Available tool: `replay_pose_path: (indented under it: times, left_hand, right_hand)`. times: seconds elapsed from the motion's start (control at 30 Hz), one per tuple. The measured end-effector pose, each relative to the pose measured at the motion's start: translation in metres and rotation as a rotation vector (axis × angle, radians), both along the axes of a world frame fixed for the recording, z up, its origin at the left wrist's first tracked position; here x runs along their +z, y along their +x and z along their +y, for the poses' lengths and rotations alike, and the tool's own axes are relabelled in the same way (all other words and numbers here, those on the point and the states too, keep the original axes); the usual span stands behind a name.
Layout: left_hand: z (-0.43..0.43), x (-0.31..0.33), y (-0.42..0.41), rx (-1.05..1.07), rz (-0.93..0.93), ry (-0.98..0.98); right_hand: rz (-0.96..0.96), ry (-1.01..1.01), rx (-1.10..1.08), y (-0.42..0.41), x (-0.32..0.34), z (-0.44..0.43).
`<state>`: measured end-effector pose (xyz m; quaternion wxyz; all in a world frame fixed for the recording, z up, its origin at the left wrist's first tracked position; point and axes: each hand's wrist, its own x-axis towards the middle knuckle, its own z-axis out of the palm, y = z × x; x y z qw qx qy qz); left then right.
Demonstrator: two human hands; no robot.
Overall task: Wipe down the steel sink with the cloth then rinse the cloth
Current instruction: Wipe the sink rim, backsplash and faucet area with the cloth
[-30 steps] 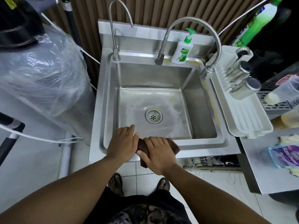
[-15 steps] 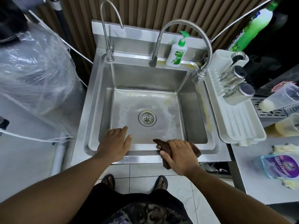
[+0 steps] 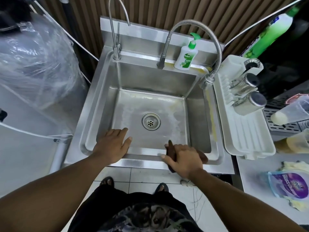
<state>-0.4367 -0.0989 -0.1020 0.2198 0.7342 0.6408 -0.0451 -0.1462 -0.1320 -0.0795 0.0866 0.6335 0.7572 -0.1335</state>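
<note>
The steel sink [image 3: 100, 101] fills the middle of the head view, its basin dry-looking with a round drain [image 3: 151, 121] in the floor. A dark brown cloth [image 3: 171, 151] lies on the sink's front rim, right of centre. My right hand [image 3: 183, 159] lies on top of the cloth with fingers curled over it, pressing it to the rim. My left hand [image 3: 112, 145] rests flat on the front rim at the left, fingers straight and reaching over the basin edge. A flexible spring faucet [image 3: 197, 24] arches over the back right corner.
A thin gooseneck tap [image 3: 115, 30] stands at the back left. A green-capped soap bottle [image 3: 186, 56] sits on the back ledge. A white drying rack [image 3: 242, 131] with steel shakers lies to the right. A plastic-wrapped tank [image 3: 36, 64] stands to the left.
My right hand has slid the cloth to the right along the front rim, away from my left hand. The left hand stays on the rim.
</note>
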Motion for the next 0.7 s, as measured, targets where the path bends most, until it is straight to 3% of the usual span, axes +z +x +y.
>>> replay_pose_path:
  times: [0.33,0.47,0.7]
  left_hand:
    - [0.001,0.000,-0.003,-0.029,0.003,-0.002]
    - [0.001,0.000,-0.005,-0.031,-0.037,0.002]
    - [0.003,0.000,-0.002,-0.036,-0.009,-0.034]
  right_hand:
    - [0.101,0.029,0.229,-0.097,-0.017,-0.029]
    - [0.137,0.058,0.276,-0.074,-0.020,-0.035]
    - [0.083,0.055,0.051,0.011,-0.014,-0.046]
